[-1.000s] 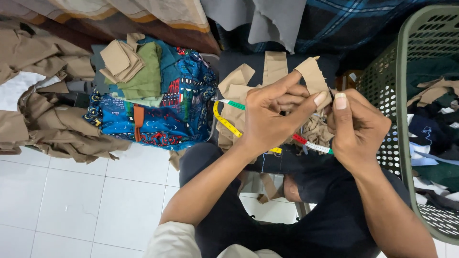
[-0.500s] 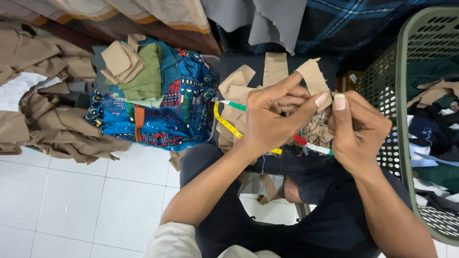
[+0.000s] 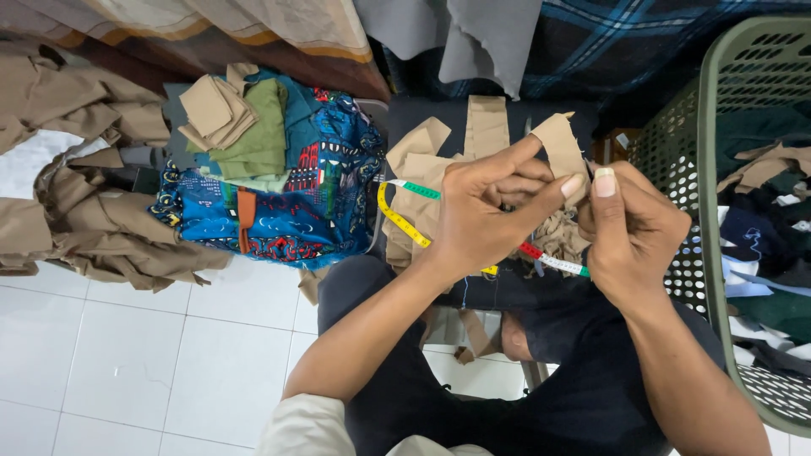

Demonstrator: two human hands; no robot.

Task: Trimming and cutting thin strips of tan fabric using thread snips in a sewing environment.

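Scanning left to right: tan fabric heap [image 3: 76, 211] on the tiled floor [image 3: 169, 363], then blue patterned cloth [image 3: 312, 194] with folded pieces on top. Measuring tape [image 3: 405, 221] lies across the lap. Nothing has shifted over the last second, same hold. Left hand [image 3: 477, 215] and right hand [image 3: 634, 228] both pinch a tan fabric strip [image 3: 562, 148], grip narrow, above the knees. Green mesh basket [image 3: 718, 127] at right holds mixed dark scraps.
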